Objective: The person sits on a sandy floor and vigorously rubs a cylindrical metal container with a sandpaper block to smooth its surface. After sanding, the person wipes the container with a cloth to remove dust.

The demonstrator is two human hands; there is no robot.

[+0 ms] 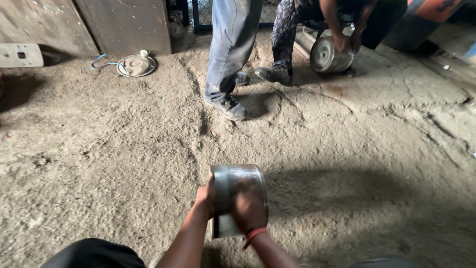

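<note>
both hands, left hand [205, 196] and right hand [249, 208], clasp the steel pot [233, 183] mid-scrub over the sandy floor [124, 149], likely needing turning next.

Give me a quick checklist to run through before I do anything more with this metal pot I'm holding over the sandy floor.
1. Left hand on the metal pot: ok, it grips the left side.
2. Right hand on the pot: ok, it lies flat across the front wall.
3. Pot off the sandy floor: cannot tell, its lower edge is hidden.
4. Room ahead: ok, the standing person's shoe is well away.
5. Crouching person's pot: ok, far off at the top.
6. Round lid with blue cord: ok, off to the far left.
</note>
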